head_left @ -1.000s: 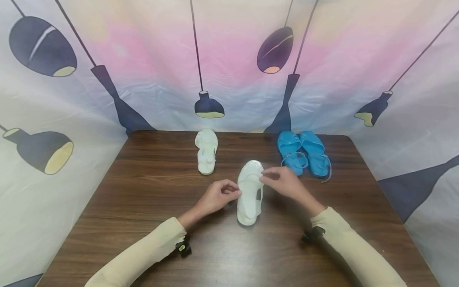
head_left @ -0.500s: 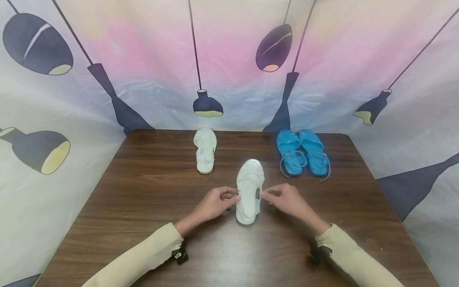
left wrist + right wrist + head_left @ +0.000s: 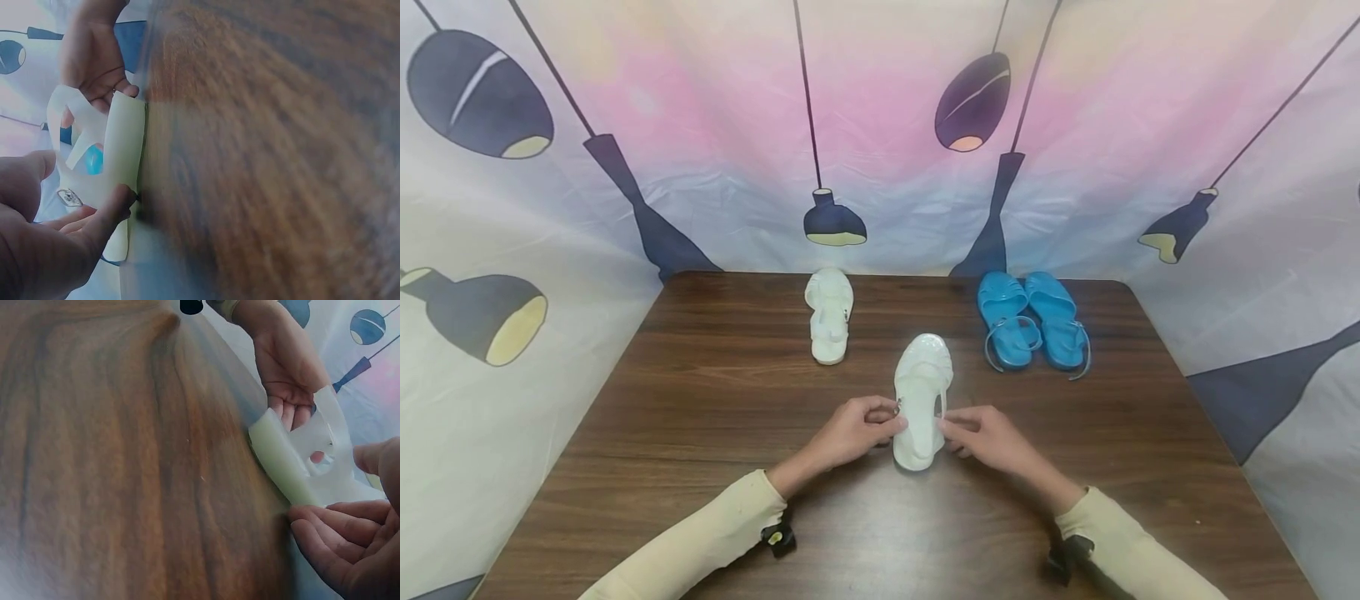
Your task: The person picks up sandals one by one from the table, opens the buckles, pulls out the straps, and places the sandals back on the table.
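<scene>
A white sandal [image 3: 919,408] lies on the brown table, toe pointing away, between my two hands. At its left side, my left hand [image 3: 853,429] holds the edge: in the left wrist view the fingers [image 3: 115,209] lie along the sole near the metal buckle [image 3: 69,197], thumb higher up. My right hand [image 3: 992,435] holds the opposite side close to the heel. The right wrist view shows its fingers [image 3: 337,528] against the sole and the thumb by the upper's edge. Farther back on the left lies another white sandal [image 3: 831,321].
Two blue sandals [image 3: 1021,321] lie side by side at the table's back right, straps looped by their heels. The table [image 3: 700,417] meets a printed curtain [image 3: 737,125] along its back edge. Each forearm wears a dark wrist device [image 3: 778,537].
My right hand has come down from the sandal's front strap to its right side near the heel. The left hand has shifted slightly toward me along the left edge. The sandals stay in place.
</scene>
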Action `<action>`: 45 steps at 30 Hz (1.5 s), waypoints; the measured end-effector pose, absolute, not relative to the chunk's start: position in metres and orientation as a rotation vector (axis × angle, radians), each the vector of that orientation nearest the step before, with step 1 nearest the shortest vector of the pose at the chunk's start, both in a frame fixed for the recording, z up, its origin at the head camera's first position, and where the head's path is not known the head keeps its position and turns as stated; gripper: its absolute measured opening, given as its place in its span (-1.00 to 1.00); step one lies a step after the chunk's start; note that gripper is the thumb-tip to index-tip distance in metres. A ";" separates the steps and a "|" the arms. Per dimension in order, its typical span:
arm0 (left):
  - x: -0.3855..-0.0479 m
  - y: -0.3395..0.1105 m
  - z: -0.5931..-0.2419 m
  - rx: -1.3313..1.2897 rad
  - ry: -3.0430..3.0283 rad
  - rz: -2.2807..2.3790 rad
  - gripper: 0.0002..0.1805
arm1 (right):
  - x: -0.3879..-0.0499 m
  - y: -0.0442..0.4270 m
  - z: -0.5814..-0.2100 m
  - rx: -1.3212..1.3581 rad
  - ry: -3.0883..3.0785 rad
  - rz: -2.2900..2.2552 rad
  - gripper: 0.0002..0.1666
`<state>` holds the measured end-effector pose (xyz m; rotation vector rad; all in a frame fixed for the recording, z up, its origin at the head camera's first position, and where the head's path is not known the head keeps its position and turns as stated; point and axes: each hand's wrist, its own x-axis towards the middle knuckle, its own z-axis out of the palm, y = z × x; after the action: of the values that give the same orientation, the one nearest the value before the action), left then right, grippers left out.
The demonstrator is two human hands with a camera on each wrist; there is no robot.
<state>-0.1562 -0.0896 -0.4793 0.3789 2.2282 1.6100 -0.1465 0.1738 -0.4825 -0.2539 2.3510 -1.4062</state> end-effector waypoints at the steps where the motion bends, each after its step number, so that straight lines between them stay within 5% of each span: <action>1: -0.156 -0.090 -0.480 0.381 2.220 1.621 -0.52 | -0.147 0.173 -0.484 -0.247 2.322 -1.439 -0.36; 23: -0.154 -0.090 -0.477 0.369 2.273 1.729 -0.57 | -0.151 0.150 -0.487 -0.039 2.315 -1.698 -0.59; 45: -0.213 -0.089 -0.446 0.272 2.538 1.728 -0.50 | -0.231 0.126 -0.467 -0.170 2.404 -1.852 -0.59</action>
<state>-0.2128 -0.0893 -0.4465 0.2722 2.5380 1.7275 -0.2314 0.1258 -0.4673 -0.1701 2.4041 -1.8522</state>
